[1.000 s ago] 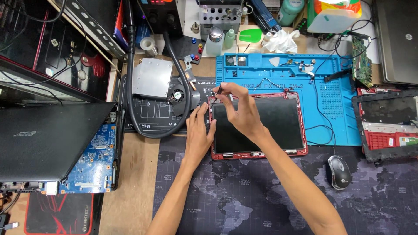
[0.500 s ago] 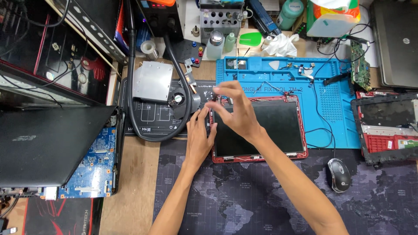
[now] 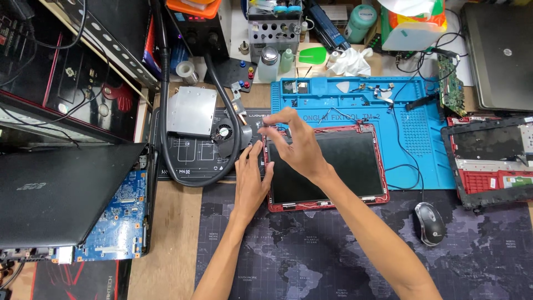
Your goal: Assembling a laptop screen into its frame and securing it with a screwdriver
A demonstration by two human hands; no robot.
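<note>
Place: electronics repair workshop — laptop bench | Signs: blue silicone repair mat [image 3: 427, 144] with small parts trays; bare blue circuit board [image 3: 119, 222] under an opened black laptop [image 3: 61, 191]; red-framed laptop screen panel [image 3: 338, 166] stripped down; loose green circuit board [image 3: 451, 86]; black hot-air station [image 3: 200, 25] — hose looped across bench.
</note>
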